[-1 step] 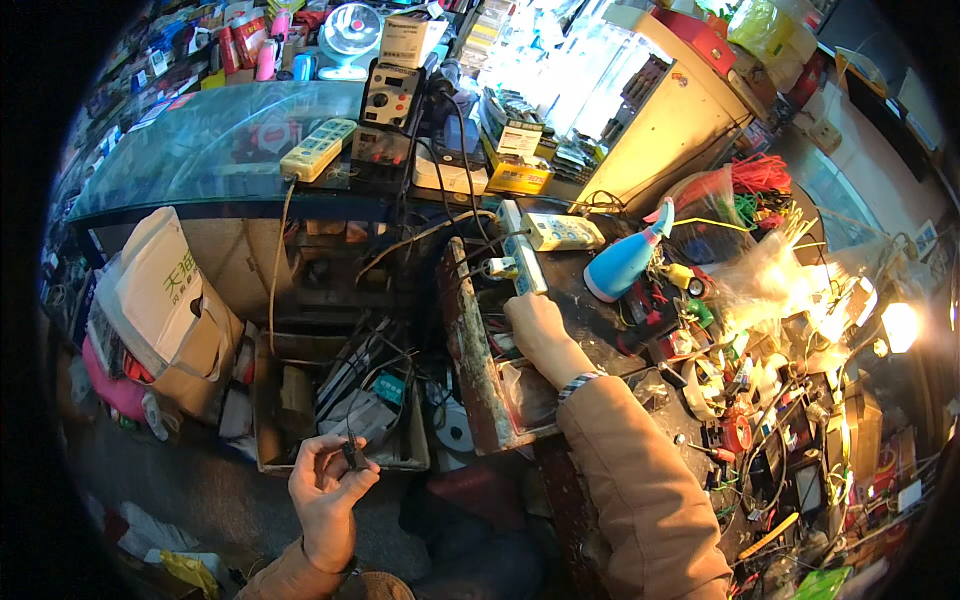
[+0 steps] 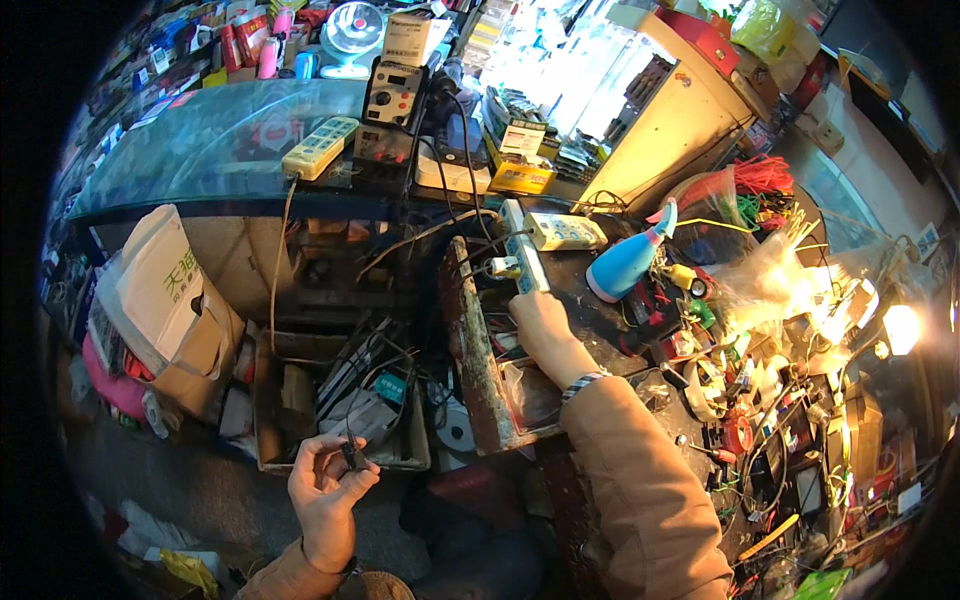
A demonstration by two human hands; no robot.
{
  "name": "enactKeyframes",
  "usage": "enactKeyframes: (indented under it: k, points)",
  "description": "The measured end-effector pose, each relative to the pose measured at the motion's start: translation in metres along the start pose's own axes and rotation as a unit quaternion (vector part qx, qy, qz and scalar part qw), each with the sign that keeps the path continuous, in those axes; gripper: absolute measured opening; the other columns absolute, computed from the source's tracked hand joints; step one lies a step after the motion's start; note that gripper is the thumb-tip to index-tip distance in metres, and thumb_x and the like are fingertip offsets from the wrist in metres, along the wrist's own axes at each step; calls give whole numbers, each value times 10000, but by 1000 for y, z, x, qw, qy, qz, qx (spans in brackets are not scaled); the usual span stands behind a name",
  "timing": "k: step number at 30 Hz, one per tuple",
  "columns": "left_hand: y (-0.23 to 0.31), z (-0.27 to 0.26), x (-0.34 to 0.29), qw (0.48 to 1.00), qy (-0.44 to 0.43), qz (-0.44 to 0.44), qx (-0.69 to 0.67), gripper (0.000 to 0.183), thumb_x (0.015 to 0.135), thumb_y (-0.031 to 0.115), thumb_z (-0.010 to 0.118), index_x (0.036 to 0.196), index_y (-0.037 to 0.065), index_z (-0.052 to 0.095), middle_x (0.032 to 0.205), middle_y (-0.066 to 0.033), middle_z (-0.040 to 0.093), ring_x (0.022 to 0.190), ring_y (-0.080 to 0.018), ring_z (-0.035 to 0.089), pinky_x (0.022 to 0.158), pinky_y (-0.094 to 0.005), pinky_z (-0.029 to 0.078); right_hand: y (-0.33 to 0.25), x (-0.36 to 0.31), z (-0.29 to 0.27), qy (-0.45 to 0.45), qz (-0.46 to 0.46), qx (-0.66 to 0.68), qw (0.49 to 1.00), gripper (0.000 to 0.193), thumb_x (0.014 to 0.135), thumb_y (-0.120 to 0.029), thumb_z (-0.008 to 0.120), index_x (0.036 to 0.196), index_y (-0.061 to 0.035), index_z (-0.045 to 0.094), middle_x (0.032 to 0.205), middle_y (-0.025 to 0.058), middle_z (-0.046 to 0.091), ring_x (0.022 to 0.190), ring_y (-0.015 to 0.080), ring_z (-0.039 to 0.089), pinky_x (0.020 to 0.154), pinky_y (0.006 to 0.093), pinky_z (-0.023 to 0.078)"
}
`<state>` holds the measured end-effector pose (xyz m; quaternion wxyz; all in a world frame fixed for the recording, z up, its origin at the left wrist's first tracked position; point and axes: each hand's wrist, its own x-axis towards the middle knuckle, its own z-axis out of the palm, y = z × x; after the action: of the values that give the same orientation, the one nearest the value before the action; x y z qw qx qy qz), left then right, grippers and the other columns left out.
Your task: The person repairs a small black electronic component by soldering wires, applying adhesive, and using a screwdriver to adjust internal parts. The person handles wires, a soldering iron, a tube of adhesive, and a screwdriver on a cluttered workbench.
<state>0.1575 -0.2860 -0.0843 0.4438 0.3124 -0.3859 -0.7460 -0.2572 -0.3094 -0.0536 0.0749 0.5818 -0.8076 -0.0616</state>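
My left hand [image 2: 325,505], low and left of the middle, pinches a small black part [image 2: 352,457] with a thin dark pin or lead sticking up from it. My right hand [image 2: 545,335] reaches forward over an open drawer [image 2: 467,350]. Its fingers are curled at the near end of a long white power strip [image 2: 527,262]; the fingertips are partly hidden. A pale plug [image 2: 506,267] sits in the strip's side, close to that hand. Just beyond lies a second, cream power strip [image 2: 566,232].
A blue spray bottle [image 2: 625,265] stands to the right, beside heaped wires and parts. A lit bulb [image 2: 901,328] glows at far right. Below left is a box of scraps [image 2: 345,458], with a paper bag [image 2: 170,300] farther left. A soldering station [image 2: 392,95] stands at the back.
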Motion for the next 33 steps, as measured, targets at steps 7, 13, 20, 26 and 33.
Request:
enactKeyframes:
  k: [7,13,20,26,33]
  points:
    - [-10,-9,1,1000,11,-18,-7,483,910,-60,864,1311,9,604,1302,-165,700,1037,-198,759,922,-333,671,5,-8,-31,-77,-60,21,995,85,848,11,781,912,-31,819,961,233,807,956,413,810,816,480,668]
    - [-17,-9,2,999,-22,-15,20,463,942,43,875,1316,29,602,1284,-151,704,1008,-195,756,869,-349,667,-9,-6,0,-146,-71,-16,987,143,851,-65,807,987,-43,842,1066,212,817,1040,400,807,874,485,663]
    - [-10,-12,4,1000,-9,-18,9,482,918,-37,870,1311,-2,593,1300,-181,707,1047,-202,769,895,-330,682,-10,9,12,-139,-85,-102,981,138,865,-105,818,998,-93,854,1050,148,829,1020,359,818,827,454,656]
    - [-10,-10,2,1000,-6,-27,-3,482,917,-40,867,1311,-4,591,1293,-187,706,1033,-203,763,879,-340,685,4,-9,13,-121,-150,-103,976,143,774,-62,799,911,-72,841,967,166,817,952,376,804,792,477,639]
    - [-9,-12,2,1000,2,-7,-1,468,919,-58,853,1303,-10,590,1284,-193,709,1013,-198,757,872,-357,685,4,5,17,-134,-146,-72,978,165,780,-40,782,932,-66,842,966,188,812,952,398,801,817,489,646]
